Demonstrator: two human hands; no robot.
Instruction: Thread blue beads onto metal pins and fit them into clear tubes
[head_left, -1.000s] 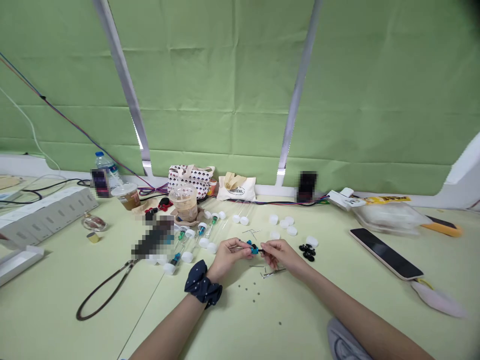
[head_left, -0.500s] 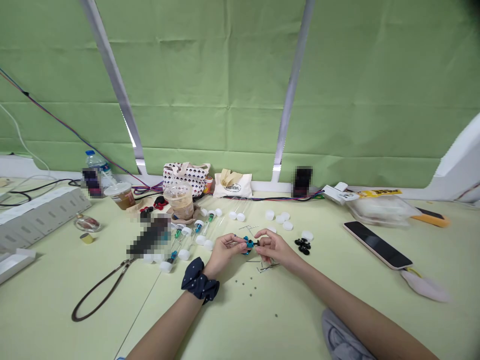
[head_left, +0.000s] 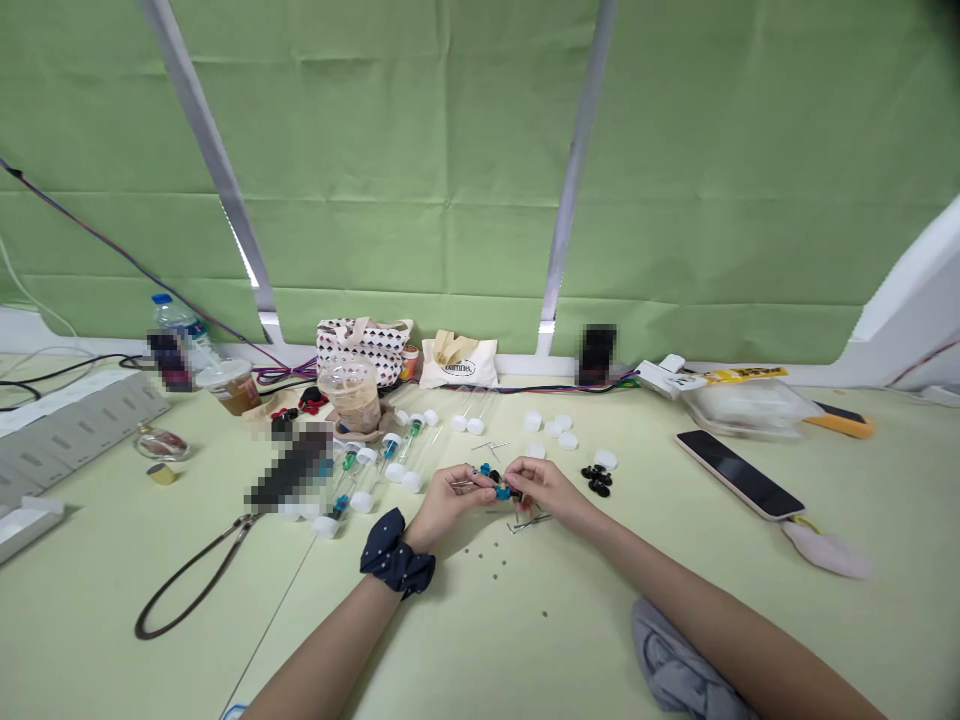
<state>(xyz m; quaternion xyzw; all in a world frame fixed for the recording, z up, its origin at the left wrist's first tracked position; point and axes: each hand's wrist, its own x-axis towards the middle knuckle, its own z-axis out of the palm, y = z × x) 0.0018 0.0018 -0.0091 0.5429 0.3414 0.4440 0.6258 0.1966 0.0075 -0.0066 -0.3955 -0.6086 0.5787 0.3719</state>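
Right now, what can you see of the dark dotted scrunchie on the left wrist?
The scrunchie is navy, cloth-looking fabric dotted with small white spots, gathered into soft, puffy folds. It circles the left wrist, just behind the left hand, and touches only the arm as far as can be seen.

an oval logo (head_left: 459,368) on the cream canvas tote bag (head_left: 441,372), lettering too blurred to read

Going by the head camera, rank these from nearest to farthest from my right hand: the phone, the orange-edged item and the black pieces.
From the right hand:
1. Black pieces, just to its right on the table.
2. Phone, farther right.
3. Orange-edged item, far right, behind the phone.
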